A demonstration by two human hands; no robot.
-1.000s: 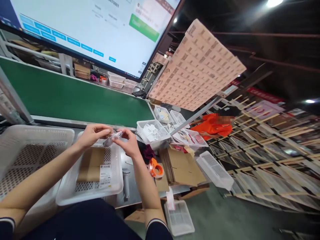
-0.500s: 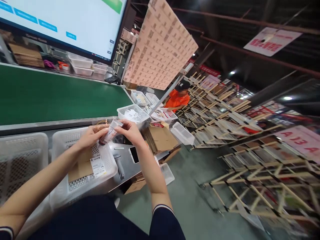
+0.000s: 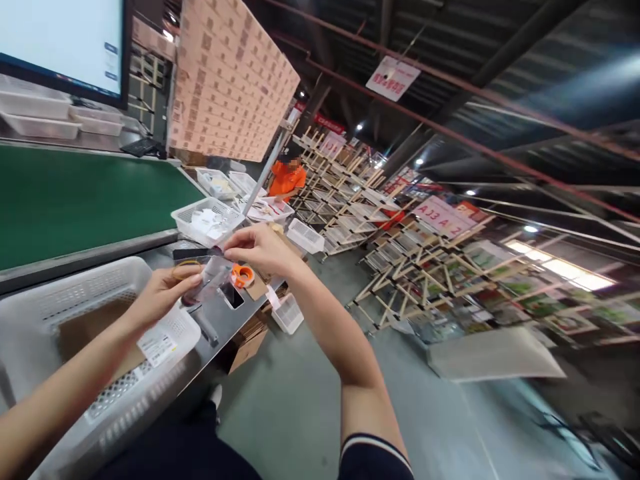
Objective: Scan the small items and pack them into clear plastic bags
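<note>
We see a small clear bag (image 3: 207, 283) left of centre in the frame, tilted, stretched between our two hands, with something dark red inside at its lower end.

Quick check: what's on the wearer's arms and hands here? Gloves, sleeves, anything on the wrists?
Both hands are bare: no gloves on the left hand or the right hand, and no watch or rings show. Forearms are uncovered. The right arm ends in a short dark navy sleeve with a thin white stripe near the cuff. The left sleeve is out of view.
</note>
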